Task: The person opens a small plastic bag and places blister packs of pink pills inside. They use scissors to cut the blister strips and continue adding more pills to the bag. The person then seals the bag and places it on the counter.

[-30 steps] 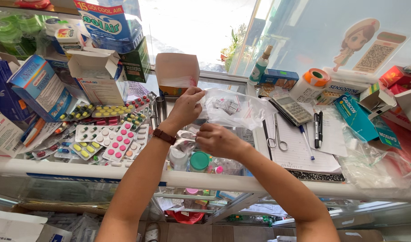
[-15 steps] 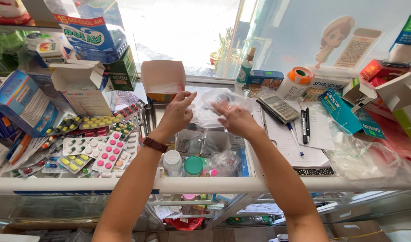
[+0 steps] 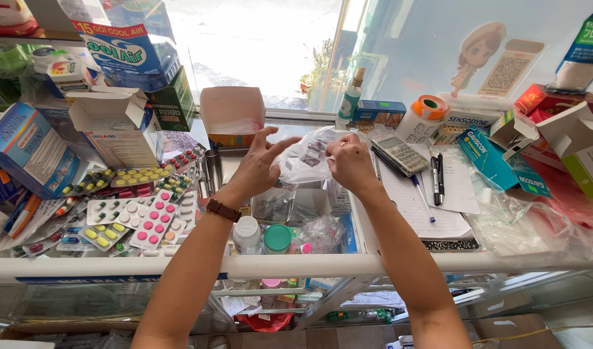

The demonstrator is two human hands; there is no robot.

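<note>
Counter: glass-topped counter point(image 3: 180, 266) by a bright window is carrying open cartons, blister strips and stationery.
Item in hand: clear plastic bag point(image 3: 309, 158) with small dark-and-pale contents – it is hanging just above the counter, between both hands.
Left hand: left hand point(image 3: 254, 167) is touching the bag's left edge with thumb and forefinger closing on the film, while the other fingers are fanning out.
Right hand: right hand point(image 3: 350, 163) is curling inward against the bag's right edge; a pinch is likely, but the fingertips are facing away from the camera.
Handling: the film is looking thin, limp and very light (it is creasing freely), so it is probably slippery and easy to tear.
Hold points: the two side edges near the top are offering the best purchase – the loose middle is sagging.
Surroundings: blister packs point(image 3: 144, 223) are lying to the left, small bottles point(image 3: 263, 236) just below the wrists, a calculator point(image 3: 400, 154) and pens point(image 3: 436, 178) to the right.
Hard to read: the bag's contents are blurring behind glare, and its mouth is not showing.
</note>
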